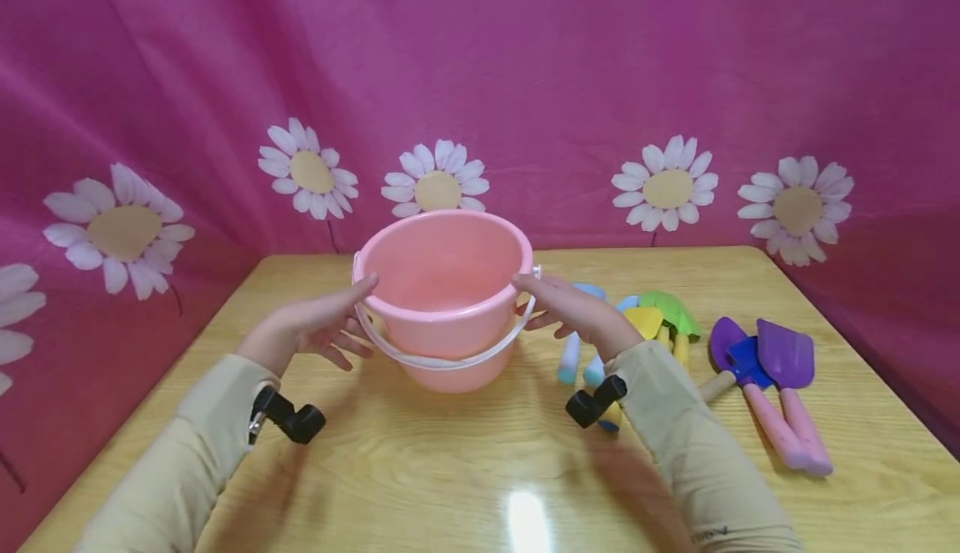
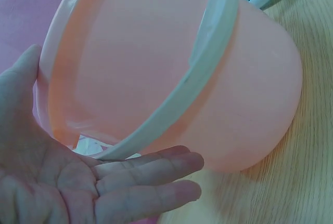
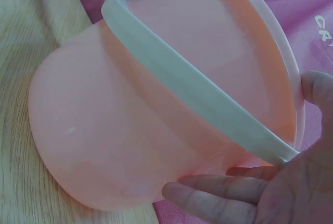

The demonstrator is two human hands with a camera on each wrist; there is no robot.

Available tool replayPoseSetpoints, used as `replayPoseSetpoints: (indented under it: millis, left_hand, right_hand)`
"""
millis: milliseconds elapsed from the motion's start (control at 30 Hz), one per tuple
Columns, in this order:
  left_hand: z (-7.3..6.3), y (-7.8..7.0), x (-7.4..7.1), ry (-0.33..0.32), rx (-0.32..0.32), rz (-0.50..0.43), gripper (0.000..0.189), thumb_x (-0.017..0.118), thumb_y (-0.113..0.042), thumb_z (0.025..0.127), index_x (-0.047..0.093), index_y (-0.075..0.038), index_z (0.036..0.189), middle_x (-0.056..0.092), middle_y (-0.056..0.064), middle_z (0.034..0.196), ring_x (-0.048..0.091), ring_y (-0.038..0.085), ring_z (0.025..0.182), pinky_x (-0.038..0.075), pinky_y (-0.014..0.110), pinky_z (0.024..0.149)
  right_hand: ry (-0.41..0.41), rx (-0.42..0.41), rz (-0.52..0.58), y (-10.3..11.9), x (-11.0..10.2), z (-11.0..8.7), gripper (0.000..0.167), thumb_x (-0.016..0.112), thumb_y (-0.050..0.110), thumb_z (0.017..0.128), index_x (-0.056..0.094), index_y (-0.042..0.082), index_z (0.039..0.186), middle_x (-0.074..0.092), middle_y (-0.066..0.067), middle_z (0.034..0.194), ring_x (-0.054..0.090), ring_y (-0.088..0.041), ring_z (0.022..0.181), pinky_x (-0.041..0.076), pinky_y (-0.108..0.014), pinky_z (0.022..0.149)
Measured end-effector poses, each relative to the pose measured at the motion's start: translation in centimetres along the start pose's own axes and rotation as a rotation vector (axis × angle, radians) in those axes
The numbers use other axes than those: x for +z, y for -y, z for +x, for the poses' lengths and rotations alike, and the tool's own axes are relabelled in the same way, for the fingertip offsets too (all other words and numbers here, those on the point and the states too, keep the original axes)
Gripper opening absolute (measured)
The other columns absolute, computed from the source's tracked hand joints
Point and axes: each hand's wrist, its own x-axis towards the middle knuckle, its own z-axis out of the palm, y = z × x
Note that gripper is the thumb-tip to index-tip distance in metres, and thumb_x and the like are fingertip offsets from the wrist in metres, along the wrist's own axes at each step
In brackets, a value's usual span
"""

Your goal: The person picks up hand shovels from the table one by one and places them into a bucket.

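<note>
A pink bucket [image 1: 450, 340] with a white handle [image 1: 442, 362] hanging down its near side stands at the table's middle. Its mouth faces up and partly toward me. My left hand [image 1: 322, 324] is at its left side, thumb touching the rim, the other fingers spread and fairly straight. In the left wrist view, those fingers [image 2: 156, 172] lie under the handle's end. My right hand [image 1: 573, 307] mirrors this at the right, thumb at the rim. Its extended fingers [image 3: 218, 193] lie beside the bucket wall in the right wrist view. Whether the fingers press the wall is hard to tell.
On the table [image 1: 405, 470], right of the bucket, lie toy sand tools: a green piece [image 1: 670, 311], a yellow one [image 1: 643, 319], several light-blue handles and purple shovels [image 1: 786, 353] with pink handles [image 1: 802, 428]. Behind hangs a magenta cloth [image 1: 525, 77] with white daisies.
</note>
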Motion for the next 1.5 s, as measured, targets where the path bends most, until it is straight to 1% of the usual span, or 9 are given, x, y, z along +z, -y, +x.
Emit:
replayPoseSetpoints:
  millis: [233,367,567,733,967,1100,1200,1400,1500]
  left_hand:
    - [-0.2,0.7,-0.2,0.023,-0.018,-0.003,0.084,0.020,-0.064,0.087,0.024,0.008,0.130,0.044,0.030,0.124,0.047,0.042,0.110,0.043,0.052,0.080]
    - [-0.3,0.7,-0.4,0.020,-0.010,0.006,0.087,0.021,-0.066,0.086,0.024,0.009,0.130,0.043,0.030,0.126,0.049,0.041,0.109,0.042,0.054,0.081]
    - [-0.6,0.6,-0.7,0.015,-0.014,0.016,0.090,0.019,-0.068,0.085,0.023,0.009,0.132,0.040,0.030,0.129,0.043,0.043,0.114,0.039,0.055,0.084]
    - [-1.0,0.4,-0.9,0.010,-0.011,0.024,0.090,0.021,-0.068,0.084,0.023,0.009,0.131,0.040,0.030,0.129,0.046,0.041,0.112,0.040,0.055,0.084]
    - [-1.1,0.0,-0.9,0.002,-0.005,0.036,0.088,0.022,-0.067,0.085,0.022,0.007,0.133,0.043,0.028,0.127,0.049,0.040,0.110,0.041,0.054,0.081]
    - [-1.2,0.0,-0.9,0.007,-0.005,0.042,0.088,0.021,-0.068,0.085,0.023,0.007,0.132,0.042,0.028,0.128,0.047,0.040,0.112,0.041,0.054,0.082]
    - [-1.3,0.1,-0.9,0.003,-0.009,0.050,0.088,0.020,-0.068,0.084,0.025,0.007,0.131,0.043,0.028,0.127,0.047,0.040,0.112,0.041,0.053,0.082]
    - [-1.4,0.2,-1.0,-0.005,-0.010,0.048,0.087,0.021,-0.067,0.085,0.026,0.006,0.130,0.046,0.026,0.125,0.050,0.038,0.110,0.042,0.053,0.080]
    - [-1.4,0.3,-0.9,0.000,-0.007,0.046,0.087,0.021,-0.067,0.085,0.025,0.006,0.130,0.047,0.026,0.124,0.049,0.038,0.110,0.042,0.054,0.081]
  right_hand:
    - [0.021,0.001,-0.054,-0.7,0.0,-0.1,0.081,0.032,0.070,0.081,0.027,0.014,0.139,0.047,-0.015,0.127,0.052,-0.027,0.108,0.033,-0.054,0.085]
    - [-0.002,-0.017,-0.172,-1.6,-1.0,-0.4,0.078,0.030,0.065,0.086,0.023,0.009,0.140,0.041,-0.019,0.132,0.044,-0.032,0.116,0.028,-0.055,0.093]
    - [-0.164,0.002,-0.496,-3.6,-2.8,-1.7,0.076,0.037,0.057,0.088,0.028,-0.001,0.137,0.038,-0.024,0.133,0.037,-0.036,0.121,0.031,-0.050,0.095]
    - [-0.273,0.042,-0.675,-5.2,-3.9,-2.8,0.071,0.045,0.050,0.088,0.034,-0.004,0.132,0.046,-0.025,0.126,0.045,-0.038,0.113,0.036,-0.051,0.089]
    - [-0.320,0.139,-0.702,-7.0,-5.0,-4.1,0.068,0.051,0.041,0.087,0.033,-0.006,0.132,0.043,-0.028,0.126,0.047,-0.039,0.107,0.038,-0.054,0.085]
    - [-0.326,0.209,-0.683,-7.7,-5.5,-4.9,0.068,0.053,0.041,0.086,0.033,-0.005,0.132,0.045,-0.028,0.123,0.050,-0.033,0.091,0.043,-0.049,0.074]
    - [-0.343,0.213,-0.693,-8.3,-6.0,-5.5,0.065,0.054,0.038,0.085,0.035,-0.004,0.130,0.051,-0.026,0.112,0.051,-0.029,0.082,0.044,-0.044,0.066]
    - [-0.389,0.239,-0.726,-9.7,-7.3,-7.0,0.065,0.050,0.040,0.086,0.035,-0.006,0.128,0.049,-0.029,0.117,0.049,-0.043,0.100,0.040,-0.057,0.071]
    - [-0.407,0.257,-0.716,-10.6,-8.3,-8.0,0.066,0.050,0.041,0.086,0.035,-0.008,0.127,0.047,-0.031,0.117,0.048,-0.046,0.101,0.038,-0.059,0.072]
